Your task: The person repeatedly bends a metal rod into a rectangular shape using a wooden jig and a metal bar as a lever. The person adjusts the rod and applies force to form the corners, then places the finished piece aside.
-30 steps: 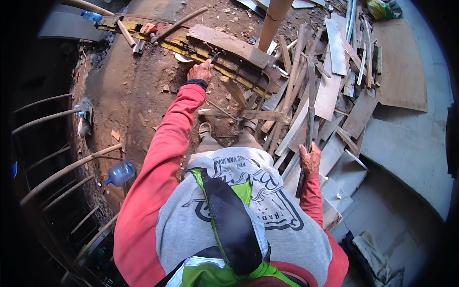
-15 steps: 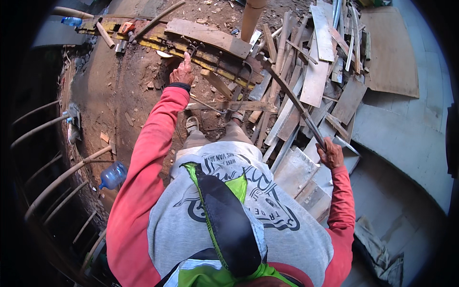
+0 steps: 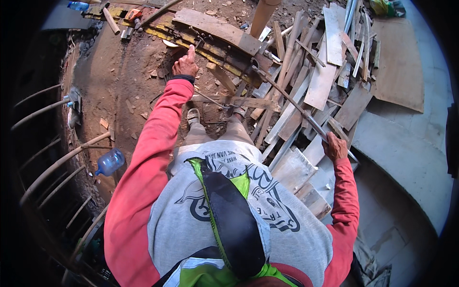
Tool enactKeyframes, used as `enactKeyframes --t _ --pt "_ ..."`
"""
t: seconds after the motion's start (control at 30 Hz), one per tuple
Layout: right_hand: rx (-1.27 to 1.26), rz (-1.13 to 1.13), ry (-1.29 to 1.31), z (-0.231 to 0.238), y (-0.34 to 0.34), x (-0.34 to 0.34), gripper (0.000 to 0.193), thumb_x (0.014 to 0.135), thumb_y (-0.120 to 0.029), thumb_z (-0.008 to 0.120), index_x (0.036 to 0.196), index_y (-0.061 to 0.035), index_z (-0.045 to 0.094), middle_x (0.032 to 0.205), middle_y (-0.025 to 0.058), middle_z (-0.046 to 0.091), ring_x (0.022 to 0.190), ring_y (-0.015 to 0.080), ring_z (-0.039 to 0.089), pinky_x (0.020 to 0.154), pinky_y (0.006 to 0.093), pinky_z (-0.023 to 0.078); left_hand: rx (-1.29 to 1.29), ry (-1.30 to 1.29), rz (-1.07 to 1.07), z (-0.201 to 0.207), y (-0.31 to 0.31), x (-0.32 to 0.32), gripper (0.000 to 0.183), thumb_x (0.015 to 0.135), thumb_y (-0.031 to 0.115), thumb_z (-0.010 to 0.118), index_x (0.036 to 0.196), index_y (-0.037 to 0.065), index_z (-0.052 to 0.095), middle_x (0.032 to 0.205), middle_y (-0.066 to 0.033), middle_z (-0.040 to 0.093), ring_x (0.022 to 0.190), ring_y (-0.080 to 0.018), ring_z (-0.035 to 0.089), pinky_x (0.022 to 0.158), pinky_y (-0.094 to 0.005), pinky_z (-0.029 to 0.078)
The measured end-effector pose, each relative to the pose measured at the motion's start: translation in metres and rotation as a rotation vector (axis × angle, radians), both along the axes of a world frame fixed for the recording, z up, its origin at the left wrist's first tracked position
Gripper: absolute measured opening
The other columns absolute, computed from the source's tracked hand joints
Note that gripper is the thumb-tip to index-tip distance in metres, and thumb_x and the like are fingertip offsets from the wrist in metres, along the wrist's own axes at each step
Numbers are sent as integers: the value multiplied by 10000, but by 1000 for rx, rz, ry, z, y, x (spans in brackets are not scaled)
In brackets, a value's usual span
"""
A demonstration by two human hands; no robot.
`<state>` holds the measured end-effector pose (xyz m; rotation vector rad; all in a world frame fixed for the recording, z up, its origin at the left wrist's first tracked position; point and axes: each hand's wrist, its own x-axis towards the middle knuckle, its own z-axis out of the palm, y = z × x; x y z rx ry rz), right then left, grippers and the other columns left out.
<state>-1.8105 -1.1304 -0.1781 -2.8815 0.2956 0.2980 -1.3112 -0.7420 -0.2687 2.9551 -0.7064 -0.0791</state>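
My right hand (image 3: 336, 146) is closed around a long steel bar (image 3: 291, 101), thicker near the grip. The bar slants away to the far left, and its far tip meets the right end of a yellow-edged, worn bench beam (image 3: 224, 66). My left hand (image 3: 185, 64) is at the beam's near edge, index finger stretched toward short metal pins (image 3: 199, 41) and the other fingers curled. Whatever those curled fingers may hold is hidden. Below the beam, a thin bent steel rod (image 3: 210, 99) runs near my feet. A wooden board (image 3: 217, 29) lies along the beam's far side.
Scrap planks (image 3: 321, 86) are heaped right of the beam, beside plywood sheets (image 3: 399, 62). An orange-and-black tool (image 3: 132, 15) and a wooden handle (image 3: 111, 21) lie at the beam's left end. A blue water jug (image 3: 111, 161) sits by bamboo poles (image 3: 52, 177) on the left.
The steel bar has swung lower and farther right, its far tip now down at the beam's end. My right hand has shifted slightly right. The left hand stays near the pins.
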Motion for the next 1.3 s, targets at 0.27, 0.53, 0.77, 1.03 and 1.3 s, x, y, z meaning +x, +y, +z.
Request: enactKeyframes --t 0.27,0.53,0.77,1.03,1.3 --pt "-59 -57 5 -11 20 -11 323 782 -204 724 1039 -75 578 885 118 667 741 317 672 589 415 512 -119 -58 32 -6 5 3 462 853 172 582 1313 226 574 942 -168 707 854 -382 692 717 -513 549" --pt "-31 -59 -70 -9 35 -14 276 796 -171 712 1019 -70 583 833 133 661 698 313 674 573 405 520 -416 -162 -74 36 -1 2 252 951 249 569 1173 181 667 885 -139 711 797 -350 692 675 -446 556" --pt "-47 -48 -81 0 34 -2 247 793 -181 706 972 -73 574 797 116 642 668 320 654 563 421 496 -211 3 -55 14 14 30 288 955 341 552 1215 246 631 926 -176 696 842 -406 677 703 -503 552" --pt "-47 -20 -92 4 33 9 302 783 -200 715 1027 -82 581 818 109 647 668 314 652 549 429 483 -106 -87 -145 -19 22 23 567 832 66 535 1387 176 514 928 -194 679 759 -415 683 656 -524 559" --pt "68 -10 -31 6 4 23 321 774 -153 709 1050 -77 563 837 152 653 723 349 666 619 432 536 -80 -75 -150 -18 21 26 585 820 68 551 1394 171 507 942 -188 687 755 -399 688 660 -503 567"
